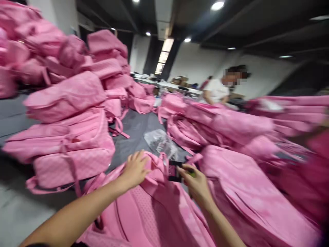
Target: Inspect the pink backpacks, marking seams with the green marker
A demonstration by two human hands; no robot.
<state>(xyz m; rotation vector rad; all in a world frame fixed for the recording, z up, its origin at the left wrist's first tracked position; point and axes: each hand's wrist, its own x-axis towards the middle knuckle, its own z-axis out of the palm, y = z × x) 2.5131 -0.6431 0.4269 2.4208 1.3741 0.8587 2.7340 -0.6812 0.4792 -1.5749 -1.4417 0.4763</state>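
A pink backpack (164, 206) lies in front of me, its padded straps and mesh back panel facing up. My left hand (136, 168) rests on its upper edge, fingers stretched out and thumb apart. On the right, my right hand (196, 181) is closed at the edge of a black tag (174, 171) with a pink middle, beside the backpack's top loop (163, 159). A small dark and yellow-green object (191, 172) shows in that hand; blur hides its exact kind. Just beyond the backpack is a crumpled clear plastic bag (160, 142).
Pink backpacks (74, 147) are stacked high on the left of the grey table (136, 125). More backpacks (231, 164) lie close on the right. A person (217, 91) in a white top stands behind them. A long white table (167, 84) with goods runs along the back.
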